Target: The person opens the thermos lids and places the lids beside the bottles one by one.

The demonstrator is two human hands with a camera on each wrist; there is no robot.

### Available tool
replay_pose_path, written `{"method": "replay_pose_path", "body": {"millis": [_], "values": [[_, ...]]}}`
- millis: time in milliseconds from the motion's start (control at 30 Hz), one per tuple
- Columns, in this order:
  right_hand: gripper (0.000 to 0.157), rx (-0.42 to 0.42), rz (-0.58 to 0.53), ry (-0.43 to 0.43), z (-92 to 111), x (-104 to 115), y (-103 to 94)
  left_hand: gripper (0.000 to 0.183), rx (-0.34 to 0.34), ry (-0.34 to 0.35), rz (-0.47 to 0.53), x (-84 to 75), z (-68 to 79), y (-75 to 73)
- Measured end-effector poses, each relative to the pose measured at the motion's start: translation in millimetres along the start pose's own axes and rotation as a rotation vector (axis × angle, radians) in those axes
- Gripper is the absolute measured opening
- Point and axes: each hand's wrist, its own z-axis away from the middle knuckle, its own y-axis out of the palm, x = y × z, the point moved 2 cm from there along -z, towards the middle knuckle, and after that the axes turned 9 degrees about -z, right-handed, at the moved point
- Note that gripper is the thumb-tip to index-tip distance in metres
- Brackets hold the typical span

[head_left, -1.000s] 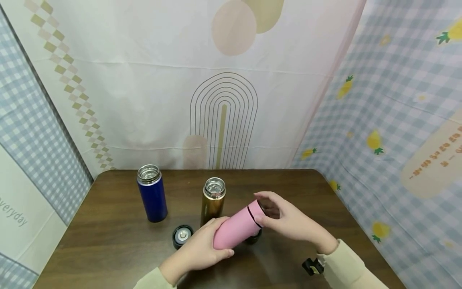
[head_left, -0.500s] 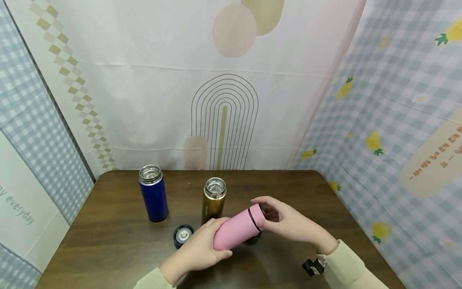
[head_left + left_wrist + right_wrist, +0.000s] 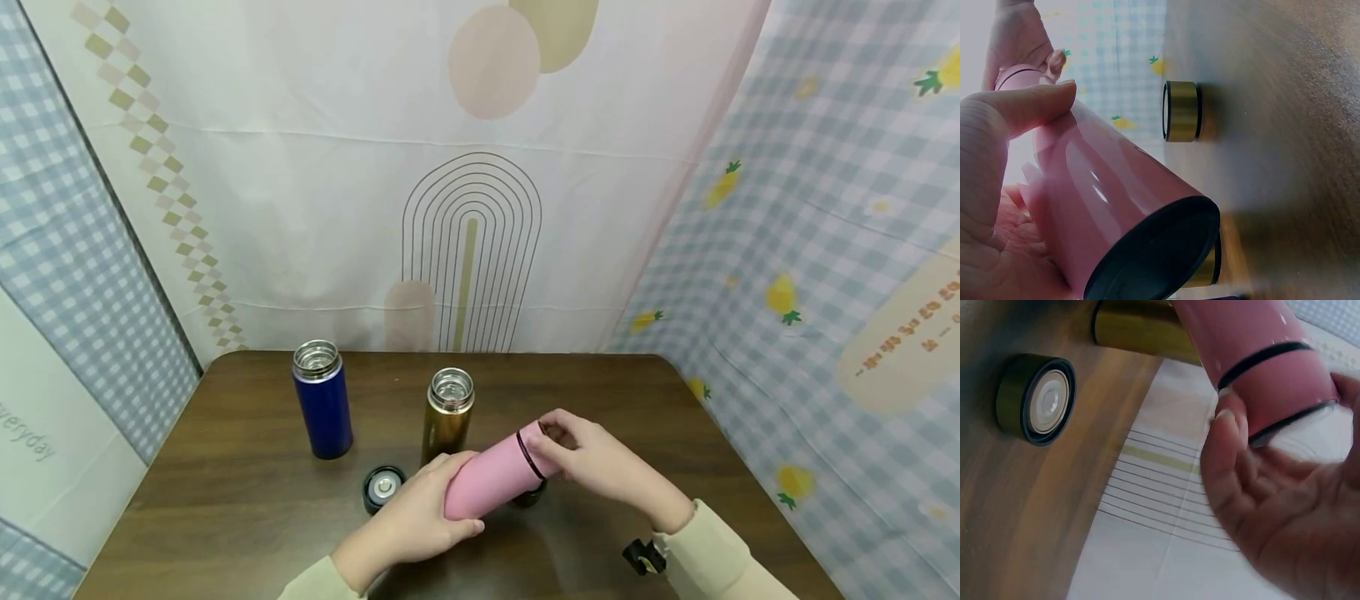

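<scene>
A pink thermos is held tilted above the table, its lid end pointing up and to the right. Wrapped round its lower body is my left hand, the thumb lying along the near side. My right hand grips the pink lid with fingers and thumb at its sides. A black band runs between lid and body. The thermos's black base faces the left wrist camera. Behind the left hand stands an uncapped gold thermos, its lower part hidden.
An uncapped blue thermos stands upright at the left of the wooden table. A dark-rimmed lid lies inside-up left of my left hand. A gold lid sits on the table beneath the pink thermos.
My right hand's fingers have drawn in closer round the pink lid. The left hand and the thermos have hardly moved; the head view has shifted slightly.
</scene>
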Motion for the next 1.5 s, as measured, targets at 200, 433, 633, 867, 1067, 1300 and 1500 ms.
{"method": "replay_pose_path", "body": {"millis": [200,433,633,867,1067,1300,1500], "values": [[0.053,0.136,-0.147,-0.160,1.1,-3.4,-3.3,0.075,0.014,-0.027,0.005,2.2,2.6,0.2],[0.054,-0.009,-0.006,-0.074,0.0,-2.9,-1.1,0.075,0.012,-0.024,0.000,3.3,3.0,2.2],[0.048,-0.062,0.062,-0.002,-1.4,-1.6,0.5,0.075,0.001,-0.023,0.000,4.2,3.4,2.8],[0.045,-0.062,0.031,0.008,-2.2,-2.1,1.1,0.076,-0.001,-0.020,-0.003,5.6,3.8,3.3],[0.042,0.007,-0.022,-0.088,0.3,-1.5,-0.6,0.075,-0.004,-0.019,-0.009,6.9,4.5,2.9],[0.051,0.079,-0.127,-0.181,0.4,-4.5,-1.3,0.075,-0.006,-0.025,-0.011,7.6,5.2,2.6],[0.048,-0.039,0.006,-0.072,-0.9,-1.9,-1.3,0.076,-0.012,-0.017,-0.009,7.1,4.8,2.3]]}}
